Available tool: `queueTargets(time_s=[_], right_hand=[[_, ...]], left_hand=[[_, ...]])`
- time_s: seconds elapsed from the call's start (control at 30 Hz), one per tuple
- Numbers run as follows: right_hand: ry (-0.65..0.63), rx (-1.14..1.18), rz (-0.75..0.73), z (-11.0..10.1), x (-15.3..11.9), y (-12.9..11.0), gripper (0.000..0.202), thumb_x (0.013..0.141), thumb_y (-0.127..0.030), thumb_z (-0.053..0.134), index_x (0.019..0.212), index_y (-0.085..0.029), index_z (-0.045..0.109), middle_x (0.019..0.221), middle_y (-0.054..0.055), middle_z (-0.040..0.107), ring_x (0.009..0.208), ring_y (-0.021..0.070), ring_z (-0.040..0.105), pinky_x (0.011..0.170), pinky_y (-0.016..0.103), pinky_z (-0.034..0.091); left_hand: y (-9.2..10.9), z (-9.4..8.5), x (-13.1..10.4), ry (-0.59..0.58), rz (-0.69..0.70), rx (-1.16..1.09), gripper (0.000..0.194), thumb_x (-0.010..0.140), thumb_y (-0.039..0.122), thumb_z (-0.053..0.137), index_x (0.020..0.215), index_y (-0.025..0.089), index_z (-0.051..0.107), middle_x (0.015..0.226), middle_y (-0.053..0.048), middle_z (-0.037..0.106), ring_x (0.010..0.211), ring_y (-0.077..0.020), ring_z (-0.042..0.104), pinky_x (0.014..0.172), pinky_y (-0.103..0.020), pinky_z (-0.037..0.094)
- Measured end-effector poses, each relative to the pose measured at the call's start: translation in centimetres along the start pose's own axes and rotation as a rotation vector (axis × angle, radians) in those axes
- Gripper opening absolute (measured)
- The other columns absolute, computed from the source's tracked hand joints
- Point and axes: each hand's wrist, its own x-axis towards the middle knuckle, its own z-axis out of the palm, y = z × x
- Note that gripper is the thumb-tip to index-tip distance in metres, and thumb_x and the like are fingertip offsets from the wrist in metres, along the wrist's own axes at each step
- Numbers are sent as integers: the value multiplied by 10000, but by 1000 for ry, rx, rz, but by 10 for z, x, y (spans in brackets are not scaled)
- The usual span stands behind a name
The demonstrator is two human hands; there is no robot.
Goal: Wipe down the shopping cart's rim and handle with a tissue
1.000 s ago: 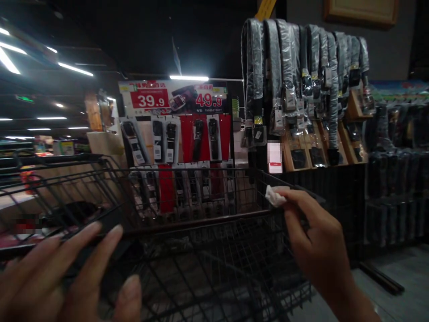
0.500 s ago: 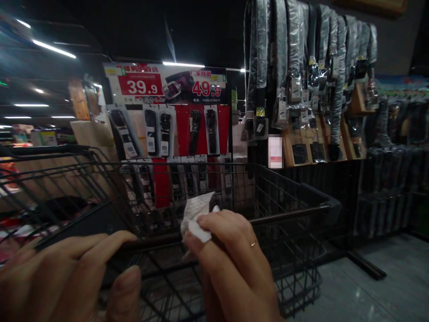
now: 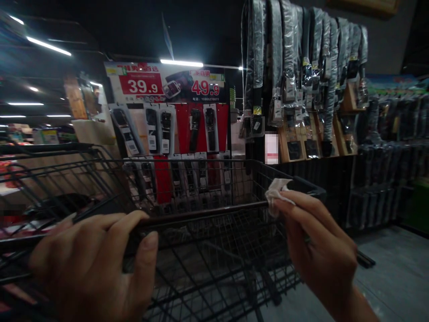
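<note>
A dark handle bar (image 3: pixel 201 213) runs across the near side of a black wire shopping cart (image 3: pixel 214 259). My left hand (image 3: pixel 100 255) is wrapped over the bar's left part, fingers on top and thumb on the near side. Toward the bar's right end, my right hand (image 3: pixel 315 237) pinches a crumpled white tissue (image 3: pixel 276 197) between thumb and fingers. The tissue lies around the bar and touches it.
Beyond the cart, boxed belts hang on a red display panel (image 3: pixel 182 125) under a price sign (image 3: pixel 140 85). Plastic-wrapped belts (image 3: pixel 288 49) hang from a rack at the right. Another cart (image 3: pixel 50 165) stands at the left. Grey floor (image 3: pixel 389 268) shows at lower right.
My right hand has moved right along the bar with the tissue, from near the middle toward the right end. My left hand stays on the bar, now slightly further right in view.
</note>
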Motion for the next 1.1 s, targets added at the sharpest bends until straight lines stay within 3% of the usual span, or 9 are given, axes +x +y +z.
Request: queueTargets(time_s=[0.1, 0.23, 0.37, 0.6, 0.73, 0.83, 0.97, 1.1], right_hand=[[67, -162, 5, -10, -5, 17, 267, 849, -14, 557, 1024, -176, 677, 989, 69, 700, 948, 179, 666, 869, 343, 544], [121, -282, 23, -18, -9, 35, 182, 856, -45, 563, 948, -129, 695, 922, 99, 705, 901, 197, 660, 831, 353, 542], [103, -231, 203, -28, -4, 56, 203, 875, -105, 517, 937, -135, 708, 936, 105, 713, 899, 203, 672, 821, 362, 546], [-274, 191, 534, -51, 26, 96, 202, 786, -271, 572, 856, -229, 757, 883, 36, 766, 839, 203, 715, 784, 336, 570], [-477, 346, 589, -60, 42, 109, 181, 738, -308, 634, 826, -237, 775, 879, 36, 770, 843, 201, 718, 812, 327, 562], [-553, 443, 627, -56, 47, 117, 165, 714, -310, 661, 809, -246, 780, 874, 29, 770, 849, 196, 719, 826, 322, 558], [-467, 521, 700, -32, 46, 128, 173, 684, -315, 667, 790, -243, 782, 873, 28, 770, 876, 206, 712, 877, 352, 535], [-441, 629, 866, -6, 45, 138, 155, 602, -312, 722, 720, -228, 778, 818, 30, 769, 819, 206, 709, 846, 353, 535]], left_hand=[[6, -3, 5, 11, 129, 75, 295, 844, 386, 470, 972, 169, 623, 881, -79, 579, 917, -273, 542, 982, -635, 346], [15, -7, 5, -6, 135, 108, 314, 823, 363, 532, 1040, 158, 630, 957, -124, 607, 959, -329, 565, 978, -641, 366], [33, -9, 6, -22, 179, 111, 342, 826, 322, 546, 1108, 140, 611, 1045, -139, 620, 1016, -337, 563, 1006, -621, 362], [98, 15, 18, -227, 375, -120, 388, 863, 219, 497, 1230, 98, 532, 1125, -118, 579, 1082, -250, 506, 1042, -455, 369], [125, 35, 19, -203, 321, -60, 438, 859, 312, 506, 1225, 73, 543, 1009, -132, 558, 999, -293, 483, 922, -483, 406], [127, 40, 17, -168, 322, -21, 423, 840, 360, 520, 1145, 72, 573, 916, -115, 535, 897, -281, 474, 840, -464, 398], [119, 39, 15, -118, 357, 36, 387, 821, 366, 541, 1093, 91, 569, 892, -106, 515, 863, -282, 463, 807, -454, 369], [116, 36, 12, -79, 363, 87, 359, 809, 378, 539, 1054, 118, 567, 869, -101, 506, 849, -291, 458, 800, -464, 364]])
